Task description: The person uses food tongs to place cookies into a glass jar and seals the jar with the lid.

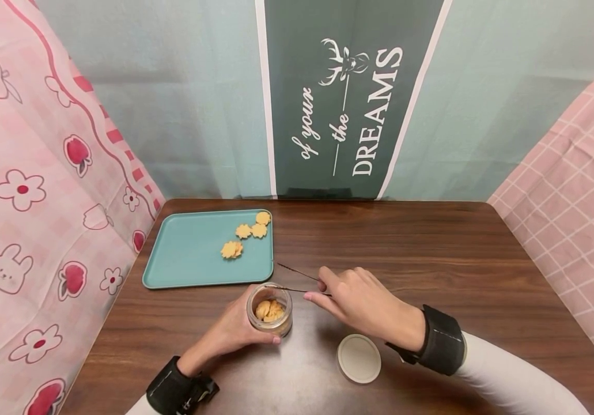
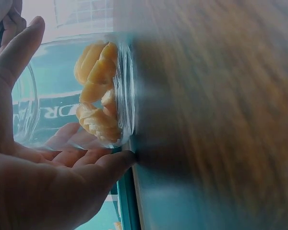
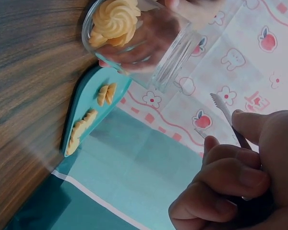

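Gripping the small clear glass jar (image 1: 269, 309) of orange swirl cookies, the person's left hand (image 1: 229, 332) wrapped its fingers and thumb around the jar's side where it stood upright on the dark wooden table (image 1: 431, 253), just in front of the teal rectangular tray (image 1: 188, 253). Four orange cookies (image 1: 247, 231) lay on the tray's right part. Just right of the jar, the right hand (image 1: 361, 302) pinched thin dark metal tongs (image 1: 297, 280), their tips open and pointing left, one tip over the jar's mouth. Nearer the person, a round cream lid (image 1: 359, 358) lay flat on the table, below the right wrist.
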{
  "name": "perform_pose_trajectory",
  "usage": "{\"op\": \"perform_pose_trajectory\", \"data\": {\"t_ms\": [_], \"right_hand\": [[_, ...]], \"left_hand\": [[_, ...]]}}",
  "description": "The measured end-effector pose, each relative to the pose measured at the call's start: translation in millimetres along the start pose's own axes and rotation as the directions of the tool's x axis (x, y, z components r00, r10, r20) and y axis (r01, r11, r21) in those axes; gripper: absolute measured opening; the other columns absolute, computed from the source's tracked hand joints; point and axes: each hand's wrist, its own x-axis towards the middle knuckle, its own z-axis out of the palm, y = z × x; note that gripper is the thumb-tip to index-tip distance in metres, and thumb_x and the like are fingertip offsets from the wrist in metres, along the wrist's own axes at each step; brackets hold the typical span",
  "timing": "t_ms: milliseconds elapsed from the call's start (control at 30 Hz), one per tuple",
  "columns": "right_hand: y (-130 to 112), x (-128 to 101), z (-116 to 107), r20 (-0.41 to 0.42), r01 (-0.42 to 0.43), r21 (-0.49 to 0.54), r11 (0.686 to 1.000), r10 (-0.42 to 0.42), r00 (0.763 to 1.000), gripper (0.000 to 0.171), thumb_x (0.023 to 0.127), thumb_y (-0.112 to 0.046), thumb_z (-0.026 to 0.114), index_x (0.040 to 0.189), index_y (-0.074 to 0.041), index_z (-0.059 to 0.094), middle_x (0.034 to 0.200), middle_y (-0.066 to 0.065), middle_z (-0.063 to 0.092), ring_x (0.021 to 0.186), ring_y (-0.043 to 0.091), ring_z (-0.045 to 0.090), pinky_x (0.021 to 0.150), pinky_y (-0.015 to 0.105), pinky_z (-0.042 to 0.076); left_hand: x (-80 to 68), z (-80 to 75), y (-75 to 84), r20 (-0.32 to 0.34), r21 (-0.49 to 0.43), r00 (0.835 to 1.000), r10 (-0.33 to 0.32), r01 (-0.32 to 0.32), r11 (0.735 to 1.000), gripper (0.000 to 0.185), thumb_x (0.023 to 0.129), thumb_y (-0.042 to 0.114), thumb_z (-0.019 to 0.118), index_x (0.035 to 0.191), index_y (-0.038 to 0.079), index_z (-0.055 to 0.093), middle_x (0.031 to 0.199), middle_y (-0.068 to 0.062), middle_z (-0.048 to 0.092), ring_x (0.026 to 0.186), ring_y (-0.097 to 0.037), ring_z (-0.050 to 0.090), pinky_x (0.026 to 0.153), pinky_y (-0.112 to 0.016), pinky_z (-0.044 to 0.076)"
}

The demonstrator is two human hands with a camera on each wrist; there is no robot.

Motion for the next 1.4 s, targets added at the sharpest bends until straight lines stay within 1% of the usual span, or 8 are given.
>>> {"op": "perform_pose_trajectory", "data": {"t_ms": [267,500,600,733,833,1033,1200,1400], "right_hand": [[0,1,1,0.018,-0.024,-0.006,1.000,0.024,1.000,0.031,0.104,-0.042,0.067,0.090,-0.016,0.060,0.065,-0.014,0.059,0.051,-0.003,0.046,0.046,0.020,0.040],[1,8,1,0.023,-0.029,-0.008,1.000,0.029,0.999,0.029,0.103,-0.040,0.069,0.090,-0.016,0.059,0.063,-0.016,0.053,0.051,-0.003,0.046,0.047,0.021,0.042],[3,13,2,0.016,-0.032,-0.008,0.999,0.032,0.999,0.028,0.103,-0.038,0.071,0.089,-0.016,0.059,0.063,-0.016,0.054,0.051,-0.003,0.047,0.047,0.023,0.042],[5,18,4,0.003,-0.041,-0.008,0.999,0.041,0.999,0.027,0.102,-0.037,0.071,0.090,-0.016,0.060,0.065,-0.015,0.059,0.053,-0.002,0.051,0.048,0.024,0.044],[7,22,6,-0.004,-0.050,-0.014,0.999,0.050,0.999,0.028,0.102,-0.039,0.071,0.090,-0.016,0.061,0.066,-0.015,0.061,0.053,0.000,0.052,0.048,0.025,0.045],[11,30,9,0.006,-0.079,0.002,0.997,0.079,0.997,0.029,0.103,-0.039,0.070,0.089,-0.016,0.061,0.064,-0.015,0.060,0.052,0.000,0.052,0.048,0.026,0.046],[14,35,10,0.018,-0.094,0.017,0.995,0.093,0.995,0.030,0.104,-0.039,0.068,0.087,-0.016,0.060,0.062,-0.015,0.056,0.052,0.000,0.051,0.048,0.026,0.045],[16,41,11,0.023,-0.108,0.012,0.994,0.108,0.994,0.031,0.104,-0.039,0.068,0.086,-0.015,0.059,0.061,-0.015,0.052,0.052,0.002,0.050,0.047,0.026,0.044]], "left_hand": [[-0.4,0.4,0.1,-0.001,-0.009,1.000,-0.004,0.004,1.000,0.096,0.066,0.031,0.103,0.146,0.019,0.052,0.135,-0.003,0.068,0.124,-0.021,0.063,0.111,-0.039,0.047],[0.2,1.1,-0.4,-0.005,-0.007,1.000,-0.001,0.001,1.000,0.097,0.066,0.031,0.103,0.147,0.016,0.052,0.136,-0.003,0.066,0.126,-0.023,0.063,0.113,-0.044,0.046],[-0.1,1.4,-0.7,-0.008,-0.001,1.000,-0.007,0.007,1.000,0.097,0.066,0.031,0.103,0.147,0.017,0.053,0.136,-0.003,0.066,0.126,-0.022,0.063,0.112,-0.045,0.046],[-0.8,1.0,0.0,-0.009,0.007,1.000,-0.019,0.019,1.000,0.096,0.065,0.031,0.104,0.146,0.019,0.052,0.135,-0.001,0.067,0.125,-0.020,0.063,0.111,-0.043,0.047],[-0.8,0.7,0.3,-0.007,0.007,1.000,-0.021,0.021,1.000,0.097,0.065,0.031,0.103,0.147,0.019,0.052,0.136,-0.002,0.067,0.124,-0.019,0.063,0.111,-0.042,0.047],[-0.2,0.4,0.9,-0.003,0.006,1.000,-0.012,0.012,1.000,0.098,0.065,0.030,0.103,0.146,0.016,0.051,0.136,-0.003,0.066,0.124,-0.020,0.063,0.110,-0.040,0.048],[-0.1,0.2,1.2,0.000,0.002,1.000,-0.008,0.008,1.000,0.097,0.065,0.029,0.103,0.146,0.016,0.051,0.136,-0.004,0.066,0.124,-0.021,0.063,0.110,-0.041,0.048],[0.0,0.3,1.9,0.000,0.004,1.000,-0.015,0.015,1.000,0.097,0.066,0.030,0.103,0.147,0.017,0.051,0.136,-0.002,0.066,0.124,-0.020,0.063,0.110,-0.042,0.048]]}}
